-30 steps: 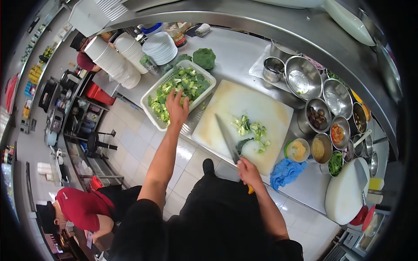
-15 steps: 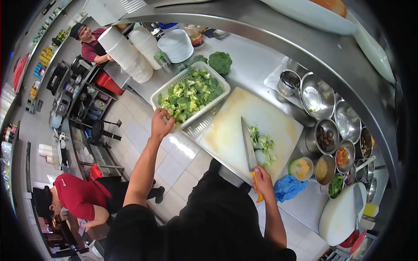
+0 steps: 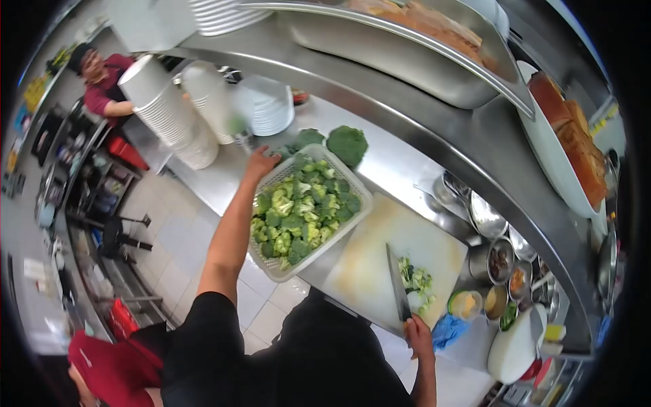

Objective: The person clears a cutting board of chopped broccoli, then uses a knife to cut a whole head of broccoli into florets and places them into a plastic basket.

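My right hand is closed around the handle of a kitchen knife. Its long blade lies over the white cutting board, beside a small heap of chopped broccoli pieces. My left hand reaches to the far left corner of a white plastic basket, fingers stretched out towards the broccoli behind it. Cut broccoli florets fill the basket. Just beyond its far rim are a large broccoli head and a smaller green piece.
Stacked white bowls and plates stand beyond the basket. A metal shelf bearing a meat tray overhangs the counter. Ingredient pots and a blue cloth lie right of the board. Two people in red shirts are at left.
My left hand has moved from the basket's near left rim to its far left corner. The view has tilted up, showing more of the shelf. The knife stays in my right hand.
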The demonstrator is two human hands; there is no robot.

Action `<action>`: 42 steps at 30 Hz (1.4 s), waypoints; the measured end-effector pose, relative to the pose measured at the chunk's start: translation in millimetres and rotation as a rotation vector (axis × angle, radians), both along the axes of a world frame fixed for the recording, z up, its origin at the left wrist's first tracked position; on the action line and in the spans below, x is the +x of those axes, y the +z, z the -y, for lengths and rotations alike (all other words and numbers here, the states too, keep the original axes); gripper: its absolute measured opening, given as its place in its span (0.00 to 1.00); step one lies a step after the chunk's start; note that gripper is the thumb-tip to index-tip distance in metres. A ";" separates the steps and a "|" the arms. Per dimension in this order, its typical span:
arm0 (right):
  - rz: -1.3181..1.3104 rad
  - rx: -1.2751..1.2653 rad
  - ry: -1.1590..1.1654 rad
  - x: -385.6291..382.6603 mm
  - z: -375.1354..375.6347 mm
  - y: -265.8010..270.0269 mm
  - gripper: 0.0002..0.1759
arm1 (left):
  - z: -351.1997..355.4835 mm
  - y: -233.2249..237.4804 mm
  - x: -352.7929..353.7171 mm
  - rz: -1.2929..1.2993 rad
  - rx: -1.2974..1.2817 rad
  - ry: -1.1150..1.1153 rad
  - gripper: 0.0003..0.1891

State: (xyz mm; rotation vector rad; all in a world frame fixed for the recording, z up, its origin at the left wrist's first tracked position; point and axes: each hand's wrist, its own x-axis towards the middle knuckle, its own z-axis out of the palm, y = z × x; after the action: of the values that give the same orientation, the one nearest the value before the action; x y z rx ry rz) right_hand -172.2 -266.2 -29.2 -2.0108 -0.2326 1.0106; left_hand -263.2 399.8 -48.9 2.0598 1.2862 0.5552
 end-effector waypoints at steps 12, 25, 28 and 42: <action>0.409 -0.043 -0.349 -41.0 -46.1 -16.4 0.18 | -64.5 -76.5 28.2 0.237 -0.534 -0.100 0.42; 0.377 0.027 -0.337 -46.1 -48.6 3.0 0.17 | -43.5 57.1 -53.5 1.375 -1.067 -0.188 0.32; 0.341 0.115 -0.256 -44.2 -51.8 -21.0 0.16 | -88.4 19.9 -94.0 1.481 -0.792 -0.096 0.34; 0.129 0.075 -0.052 -35.1 -2.5 11.0 0.19 | 216.4 106.4 49.9 0.910 -1.024 -0.531 0.24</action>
State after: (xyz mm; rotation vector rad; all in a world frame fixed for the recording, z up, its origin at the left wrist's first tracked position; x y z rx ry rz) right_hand -207.3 -263.7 -18.2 -2.0047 -0.2814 0.8291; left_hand -213.3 183.4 57.5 0.9723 0.2926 0.3698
